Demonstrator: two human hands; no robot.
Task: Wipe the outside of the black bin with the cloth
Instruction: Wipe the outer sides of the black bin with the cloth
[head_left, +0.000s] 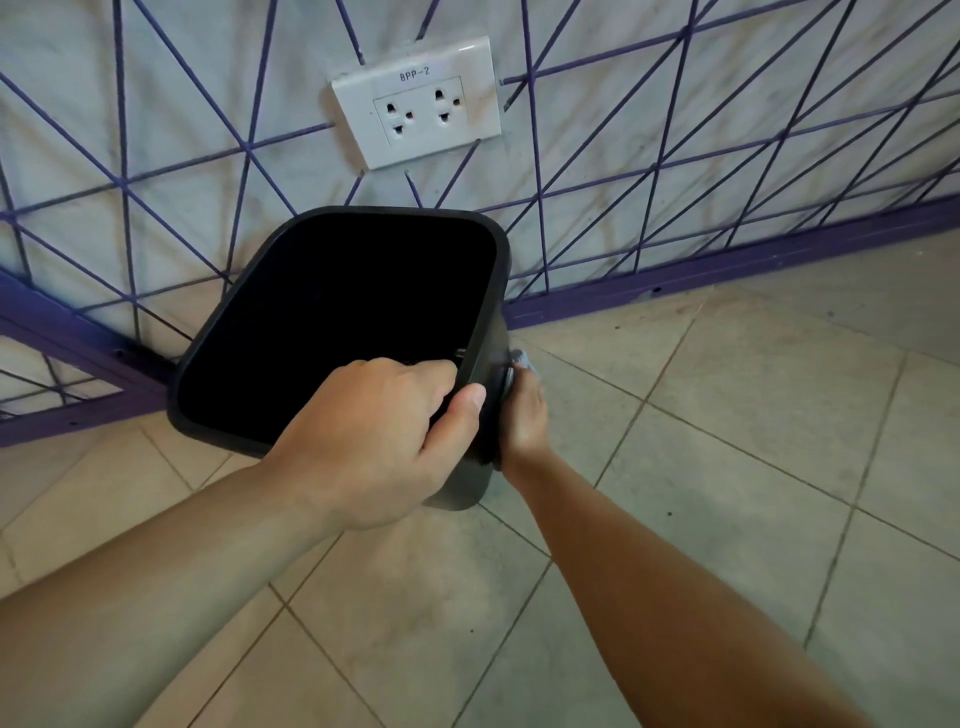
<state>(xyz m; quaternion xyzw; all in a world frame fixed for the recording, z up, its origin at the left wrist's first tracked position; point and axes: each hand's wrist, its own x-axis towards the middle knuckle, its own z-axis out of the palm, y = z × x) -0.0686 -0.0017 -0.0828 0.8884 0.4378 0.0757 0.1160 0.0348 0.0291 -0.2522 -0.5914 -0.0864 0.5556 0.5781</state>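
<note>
Bin (291, 332), black, tipped up off tiled floor (727, 467), open mouth facing camera, so side is easy to reach
Left hand (374, 441) nearest, fingers hooked over near rim, thumb outside, squeezing rim tight; holds bin steady
Right hand (524, 415) just behind, pressed flat on bin's right outer wall, fingers curled round grey cloth (519, 364); only bit of cloth shows
Job looks partway, other sides likely not wiped yet
Far back: wall with purple lines, white socket (421, 104) above bin
</note>
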